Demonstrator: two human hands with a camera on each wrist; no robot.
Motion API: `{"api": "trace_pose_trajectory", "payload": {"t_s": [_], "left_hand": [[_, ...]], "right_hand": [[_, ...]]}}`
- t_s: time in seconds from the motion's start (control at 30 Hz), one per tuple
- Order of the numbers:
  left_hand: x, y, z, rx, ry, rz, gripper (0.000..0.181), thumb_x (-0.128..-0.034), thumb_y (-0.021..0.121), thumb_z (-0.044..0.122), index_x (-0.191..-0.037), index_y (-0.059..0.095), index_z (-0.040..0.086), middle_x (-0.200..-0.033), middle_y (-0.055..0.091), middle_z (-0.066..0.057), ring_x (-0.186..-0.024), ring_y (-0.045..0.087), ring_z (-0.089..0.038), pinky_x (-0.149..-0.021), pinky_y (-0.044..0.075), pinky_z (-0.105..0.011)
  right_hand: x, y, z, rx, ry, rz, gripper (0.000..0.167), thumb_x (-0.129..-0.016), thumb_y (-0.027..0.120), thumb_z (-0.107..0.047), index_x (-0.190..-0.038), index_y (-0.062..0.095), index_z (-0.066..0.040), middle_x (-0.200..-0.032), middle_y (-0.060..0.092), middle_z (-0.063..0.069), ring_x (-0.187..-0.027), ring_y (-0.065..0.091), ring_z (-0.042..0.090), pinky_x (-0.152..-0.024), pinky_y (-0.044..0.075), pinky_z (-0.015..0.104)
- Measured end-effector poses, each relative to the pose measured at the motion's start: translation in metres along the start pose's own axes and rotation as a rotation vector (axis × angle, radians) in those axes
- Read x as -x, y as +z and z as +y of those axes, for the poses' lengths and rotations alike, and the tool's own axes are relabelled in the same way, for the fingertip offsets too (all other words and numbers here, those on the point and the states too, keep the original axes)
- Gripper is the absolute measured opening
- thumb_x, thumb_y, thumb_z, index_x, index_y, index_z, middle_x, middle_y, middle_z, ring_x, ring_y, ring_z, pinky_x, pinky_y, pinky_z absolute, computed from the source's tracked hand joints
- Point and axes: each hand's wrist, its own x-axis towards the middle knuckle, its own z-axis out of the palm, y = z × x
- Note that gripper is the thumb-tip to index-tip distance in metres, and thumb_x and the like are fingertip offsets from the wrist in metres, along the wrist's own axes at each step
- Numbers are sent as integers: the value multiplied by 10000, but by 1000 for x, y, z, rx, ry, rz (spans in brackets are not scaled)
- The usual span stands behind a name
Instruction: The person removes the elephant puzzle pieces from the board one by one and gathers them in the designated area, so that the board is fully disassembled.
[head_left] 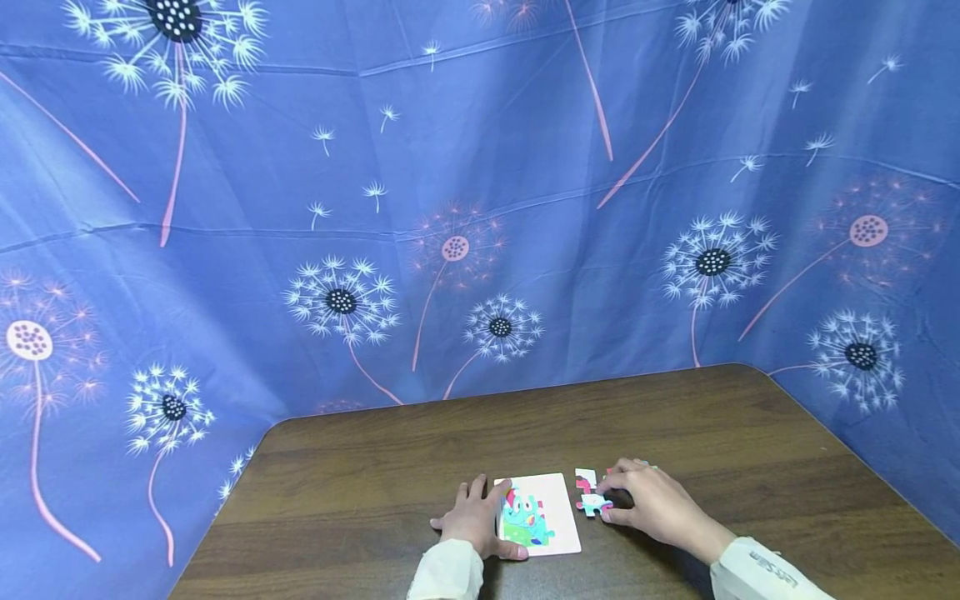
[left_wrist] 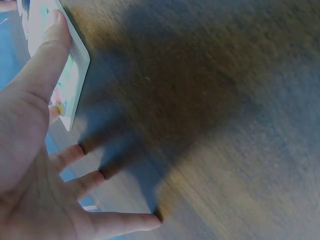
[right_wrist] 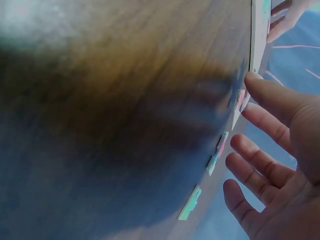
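Head view: the left hand (head_left: 471, 525) hides part of the board's (head_left: 561, 517) left edge; the right hand (head_left: 660, 504) covers part of the piece (head_left: 595, 504) at its fingertips and most of the far pieces (head_left: 651, 466), leaving slivers. Sleeves (head_left: 450, 571) and table (head_left: 360, 467) are cut off below, the cloth (head_left: 247, 167) above and at both sides; the sleeve lettering (head_left: 774, 568) is too small to read surely. Left wrist view: board cropped above, its print washed out. Right wrist view: table heavily blurred; far pieces nearly edge-on, their print indistinct; right hand cropped at right.
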Motion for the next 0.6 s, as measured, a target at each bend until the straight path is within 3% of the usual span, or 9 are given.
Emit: {"api": "trace_pose_trajectory", "payload": {"t_s": [0.1,0.37,0.6], "left_hand": [[1,-1,1,5,-7,-4,943,-627,964,442,-1449,544,248,-1497,465,-128,-1377,441,-447,-818,393,-864],[3,-4,2,16,-10,-18,930,-645,961,427,-1450,539,231,-1501,456,-130,-1384,429,-453,-817,389,-867],[3,-5,3,18,-8,-33,925,-661,952,424,-1462,532,237,-1514,442,-128,-1397,414,-455,-819,386,-869]], "right_hand": [[3,1,0,6,7,4,258,-758,895,-282,-984,786,-223,-1037,660,-23,-1003,667,302,-859,545,557],[6,5,2,4,-28,12,250,-768,890,-304,-988,783,-250,-1019,637,-50,-895,635,169,-714,548,413],[7,7,3,-4,-19,4,242,-771,889,-299,-982,779,-255,-1041,635,-46,-933,638,198,-743,556,444]]}}
